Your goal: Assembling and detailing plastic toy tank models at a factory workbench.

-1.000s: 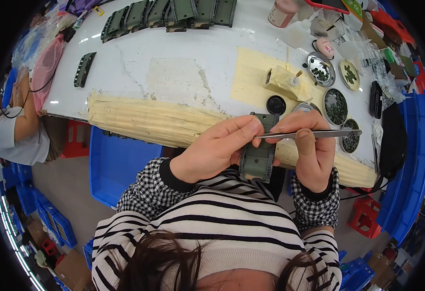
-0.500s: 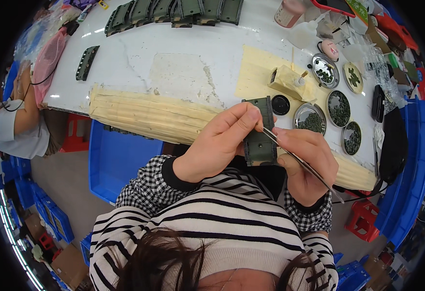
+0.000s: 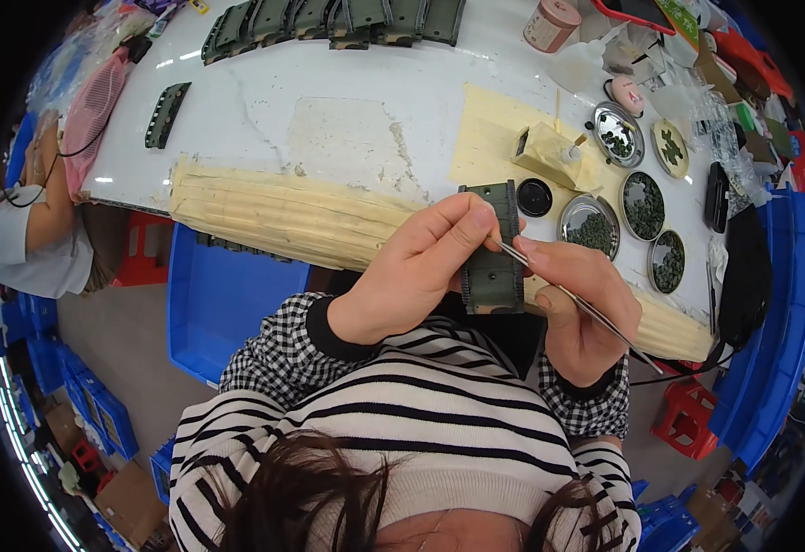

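My left hand (image 3: 421, 262) is closed on a dark green, flat plastic part (image 3: 494, 283) with ridged side edges, held above the table's front edge. Thumb and fingertips lie across its middle; whether they pinch a small piece there I cannot tell. In my right hand (image 3: 591, 308) is a pair of metal tweezers (image 3: 605, 322). Their tips touch or nearly touch the part beside my left fingertips. To the right of the part, round dishes hold small dark green pieces: one steel dish (image 3: 589, 227), another dish (image 3: 642, 206) and a smaller one (image 3: 666, 262).
Green camouflage parts (image 3: 329, 23) lie in a row at the back, with a single one (image 3: 167, 115) at left. Yellowish tape (image 3: 274, 212) covers the front edge. A taped block (image 3: 549, 156) and black lid (image 3: 535, 197) stand right. A blue bin (image 3: 228, 313) sits below; another person (image 3: 30, 230) is left.
The tweezers have turned slightly, their rear end shifting to the right, and my right fingers have shifted a little on them. My left hand and the green part have hardly moved.
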Available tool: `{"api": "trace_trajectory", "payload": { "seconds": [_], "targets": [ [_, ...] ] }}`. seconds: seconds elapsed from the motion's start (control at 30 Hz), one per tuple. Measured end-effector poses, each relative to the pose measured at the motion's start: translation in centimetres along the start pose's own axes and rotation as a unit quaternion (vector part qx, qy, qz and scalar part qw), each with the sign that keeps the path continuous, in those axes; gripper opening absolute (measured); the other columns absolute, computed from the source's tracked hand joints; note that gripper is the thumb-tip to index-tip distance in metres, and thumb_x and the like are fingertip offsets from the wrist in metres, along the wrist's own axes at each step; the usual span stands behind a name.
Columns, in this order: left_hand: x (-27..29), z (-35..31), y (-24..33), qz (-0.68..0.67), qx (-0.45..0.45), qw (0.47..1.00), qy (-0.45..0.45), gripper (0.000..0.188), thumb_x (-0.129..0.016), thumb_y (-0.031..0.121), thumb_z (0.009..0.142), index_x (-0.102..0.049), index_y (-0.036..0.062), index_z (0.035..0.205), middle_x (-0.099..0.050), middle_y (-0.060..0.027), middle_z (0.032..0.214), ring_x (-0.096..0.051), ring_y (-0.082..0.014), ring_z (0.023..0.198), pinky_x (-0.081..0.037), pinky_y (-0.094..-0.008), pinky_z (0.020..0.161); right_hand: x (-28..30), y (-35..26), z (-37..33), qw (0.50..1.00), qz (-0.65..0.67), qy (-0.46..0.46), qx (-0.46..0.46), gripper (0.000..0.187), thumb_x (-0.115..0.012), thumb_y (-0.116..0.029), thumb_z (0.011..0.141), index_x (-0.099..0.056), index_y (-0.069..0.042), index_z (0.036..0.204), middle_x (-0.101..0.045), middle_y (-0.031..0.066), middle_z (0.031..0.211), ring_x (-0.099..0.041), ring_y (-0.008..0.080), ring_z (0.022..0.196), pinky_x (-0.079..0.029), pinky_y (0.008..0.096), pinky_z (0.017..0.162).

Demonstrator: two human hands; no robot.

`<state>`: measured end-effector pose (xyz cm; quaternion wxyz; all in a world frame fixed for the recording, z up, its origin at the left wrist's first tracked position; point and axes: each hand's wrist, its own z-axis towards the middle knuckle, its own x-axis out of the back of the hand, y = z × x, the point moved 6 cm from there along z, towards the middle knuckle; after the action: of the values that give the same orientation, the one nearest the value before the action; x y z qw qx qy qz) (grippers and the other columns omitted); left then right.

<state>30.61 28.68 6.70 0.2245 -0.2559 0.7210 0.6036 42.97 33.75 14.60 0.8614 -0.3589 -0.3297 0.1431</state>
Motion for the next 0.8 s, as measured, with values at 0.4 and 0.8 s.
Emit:
{"api": "trace_trajectory", "payload": {
  "seconds": [0.4, 0.8],
  "targets": [
    [0.30, -0.10, 0.00, 0.025, 0.017, 0.999, 0.012, 0.030, -0.035, 0.027, 0.104, -0.048, 0.0037, 0.090, -0.055, -0.0162, 0.119, -0.054, -0.0143, 0.102, -0.050, -0.0280, 0.086, -0.13, 0.11, -0.04, 1.000, 0.011, -0.002, -0.014, 0.026, -0.073, -0.001, 0.074, -0.065, 0.002, 0.098, -0.069, 0.0159, 0.096, -0.068, 0.0279, 0.086, -0.054, 0.0316, 0.074],
    [0.42, 0.04, -0.29, 0.042, -0.002, 0.999, -0.006, 0.028, -0.037, 0.027, 0.103, -0.049, 0.0035, 0.092, -0.054, -0.0159, 0.120, -0.053, -0.0143, 0.103, -0.048, -0.0294, 0.088, -0.20, 0.47, -0.46, 1.000, 0.013, 0.013, -0.020, 0.022, -0.071, 0.001, 0.076, -0.065, 0.002, 0.097, -0.069, 0.0157, 0.095, -0.068, 0.0263, 0.084, -0.054, 0.0307, 0.073]
  ]
}}
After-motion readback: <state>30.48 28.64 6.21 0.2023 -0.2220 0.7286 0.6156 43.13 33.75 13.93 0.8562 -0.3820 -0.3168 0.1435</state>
